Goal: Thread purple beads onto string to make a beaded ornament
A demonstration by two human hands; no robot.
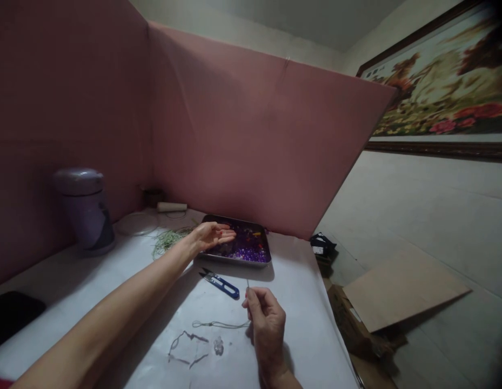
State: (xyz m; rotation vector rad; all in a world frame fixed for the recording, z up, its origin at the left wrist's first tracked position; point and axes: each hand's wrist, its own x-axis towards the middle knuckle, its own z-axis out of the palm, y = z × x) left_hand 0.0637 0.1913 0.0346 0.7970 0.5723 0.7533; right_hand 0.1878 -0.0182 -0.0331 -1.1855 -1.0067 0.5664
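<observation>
- Along the far edge of a white-covered table, against a pink partition, sits a dark, shallow tray holding purple beads, with a few yellow and red bits.
- The left hand is over the tray's left side, palm turned up. Its fingers are stretched out, not closed on anything; whether it touches the tray is unclear.
- Near the table's right edge, the right hand has thumb and fingertips pressed together around a thin strand, which pokes up toward the tray. There is a touch of red at the fingertips.
- A looped cord lies flat, running left from beside the right hand; whether it joins the strand cannot be told.
- Blue-handled snips lie between tray and looped cord, blades pointing up and left.
- Nearer the viewer are a rough ring of dark cord and, just right of it, a small clear cluster.
- Left of the tray is a tangle of green strings; toward the far left corner are a pale roll and a lidded purple flask, standing upright.
</observation>
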